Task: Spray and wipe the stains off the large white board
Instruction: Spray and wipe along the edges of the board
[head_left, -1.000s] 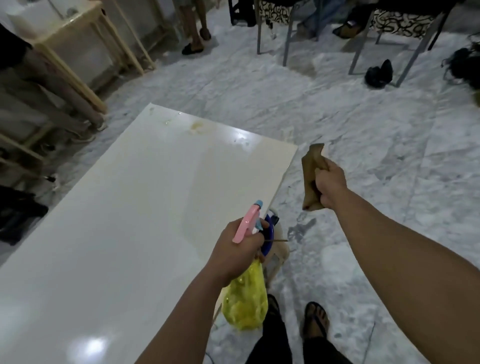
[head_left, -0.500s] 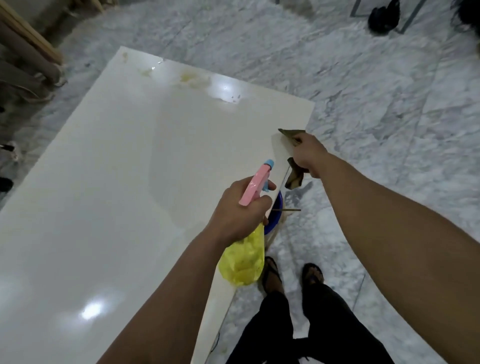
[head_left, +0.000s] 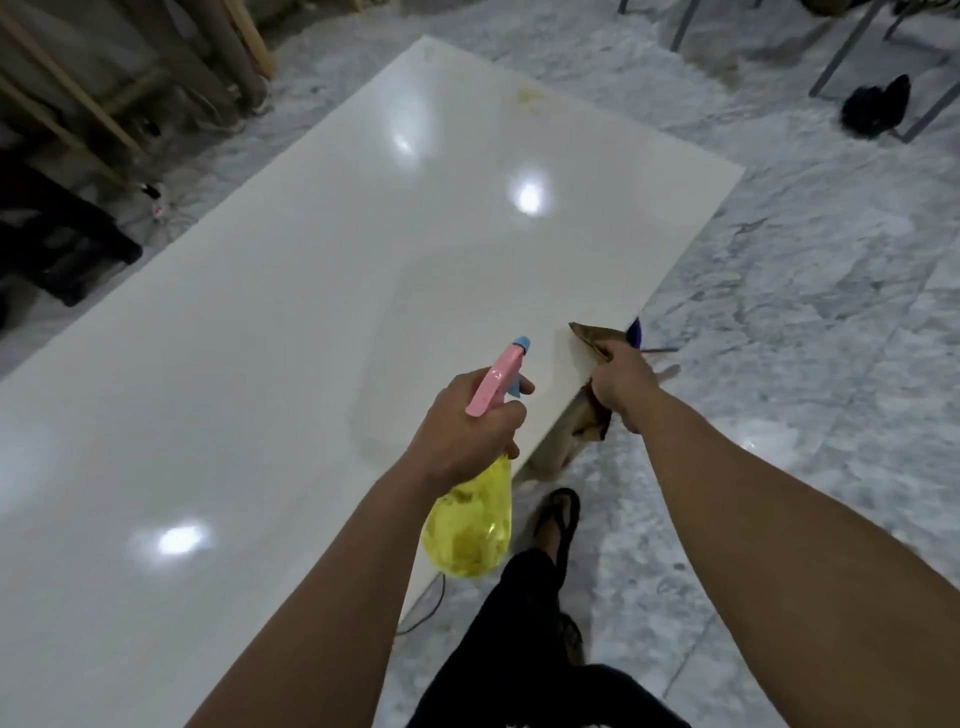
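Note:
The large white board (head_left: 291, 322) lies flat and glossy, filling the left and middle of the view. A yellowish stain (head_left: 530, 96) marks its far end. My left hand (head_left: 467, 426) grips a spray bottle (head_left: 470, 525) with a yellow body and pink trigger head, the nozzle over the board's right part. My right hand (head_left: 621, 382) clutches a brown cloth (head_left: 589, 338) against the board's right edge, part of it hanging over the side.
Grey marble floor (head_left: 805, 322) surrounds the board. My sandalled feet (head_left: 558, 519) stand by its right edge. A blue-rimmed stool (head_left: 635, 332) peeks from under the board. Chair legs and black shoes (head_left: 875, 106) at far right. Wooden furniture legs (head_left: 223, 62) at far left.
The view has swung along the board, showing more of it. My right hand brought the brown cloth down from the air onto the board's right edge. The spray bottle stays in my left hand.

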